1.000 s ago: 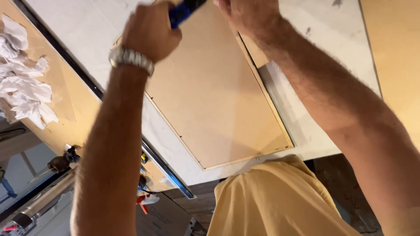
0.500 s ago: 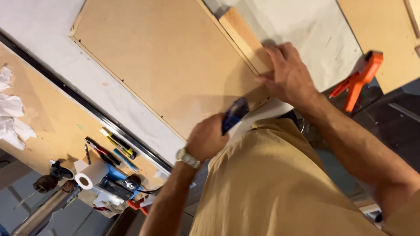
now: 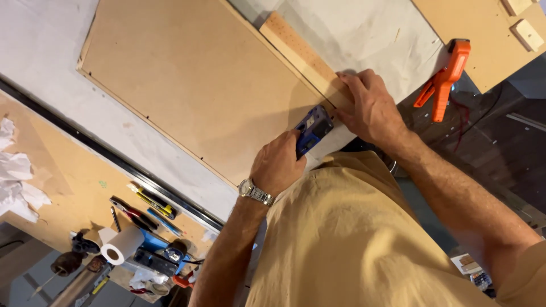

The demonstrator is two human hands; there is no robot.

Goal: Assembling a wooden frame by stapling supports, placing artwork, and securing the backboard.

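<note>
A large brown fibreboard panel (image 3: 193, 85) lies on a white-covered table (image 3: 369, 28). A light wooden strip (image 3: 298, 51) runs along the panel's right edge. My right hand (image 3: 369, 108) presses flat on the near end of this strip. My left hand (image 3: 278, 165), with a metal watch on its wrist, grips a small blue hand tool (image 3: 311, 129). The tool's tip sits at the panel's near corner, right beside the strip and my right fingers. My yellow shirt fills the lower part of the view.
An orange clamp (image 3: 443, 79) lies at the table's right edge. A brown bench at lower left holds pliers and pens (image 3: 145, 207), a paper roll (image 3: 121, 245) and crumpled white paper (image 3: 14, 182). Small wood blocks (image 3: 528, 34) rest on another board at top right.
Both hands came back from the panel's far side to its near corner. The right hand settled on the strip's end, and the left hand brought the blue tool up against it.
</note>
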